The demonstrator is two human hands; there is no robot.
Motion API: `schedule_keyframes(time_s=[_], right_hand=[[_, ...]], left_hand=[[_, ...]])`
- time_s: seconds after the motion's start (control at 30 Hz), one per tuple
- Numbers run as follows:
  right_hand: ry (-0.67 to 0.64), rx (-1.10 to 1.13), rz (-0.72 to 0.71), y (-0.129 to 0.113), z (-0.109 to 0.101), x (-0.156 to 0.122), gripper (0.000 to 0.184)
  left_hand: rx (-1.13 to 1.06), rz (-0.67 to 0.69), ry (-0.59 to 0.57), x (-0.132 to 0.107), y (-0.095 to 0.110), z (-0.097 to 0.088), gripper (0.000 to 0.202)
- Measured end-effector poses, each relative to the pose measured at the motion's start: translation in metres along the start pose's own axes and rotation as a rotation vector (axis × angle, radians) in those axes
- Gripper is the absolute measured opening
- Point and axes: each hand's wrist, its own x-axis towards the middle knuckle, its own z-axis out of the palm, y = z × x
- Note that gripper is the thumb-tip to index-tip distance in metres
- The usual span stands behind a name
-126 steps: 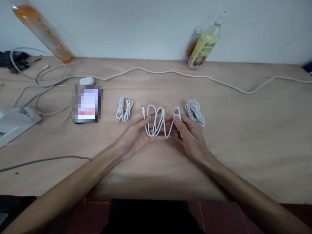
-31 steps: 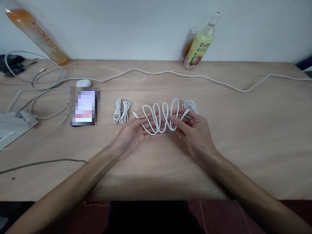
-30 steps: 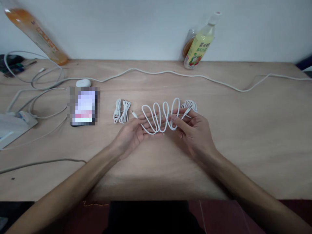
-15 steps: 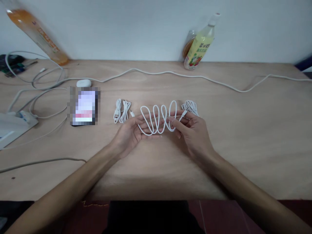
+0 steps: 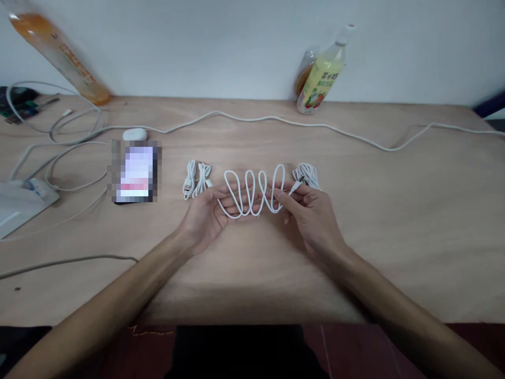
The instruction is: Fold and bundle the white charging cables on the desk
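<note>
My left hand [image 5: 204, 218] grips the white cable [image 5: 255, 213] near one end, and my right hand [image 5: 313, 210] pinches it near the other; loose loops stretch between them over the table [image 5: 394, 226].

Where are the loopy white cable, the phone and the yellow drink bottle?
Loopy white cable [image 5: 243, 213]: head view, on the bottom of its loops.
Phone [image 5: 136, 171]: head view, on its screen.
Yellow drink bottle [image 5: 322, 80]: head view, on its label.

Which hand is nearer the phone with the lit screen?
Left. The left hand is to the right of the phone and lower in the picture. The right hand is farther right, past the left hand, at the other end of the looped white cable.
</note>
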Motion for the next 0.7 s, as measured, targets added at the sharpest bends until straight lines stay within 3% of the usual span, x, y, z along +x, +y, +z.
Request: schedule_keyframes(time_s=[0.33,0.7], right_hand=[[-0.040,0.005,0.017,0.0012,-0.0013,-0.0002,0.042],[-0.031,0.008,0.017,0.0014,-0.0008,-0.0007,0.040]], left_hand=[[0.005,-0.018,0.076,-0.0008,0.0021,0.0047,0.070],[-0.017,-0.018,0.027,-0.0004,0.0019,0.0028,0.073]])
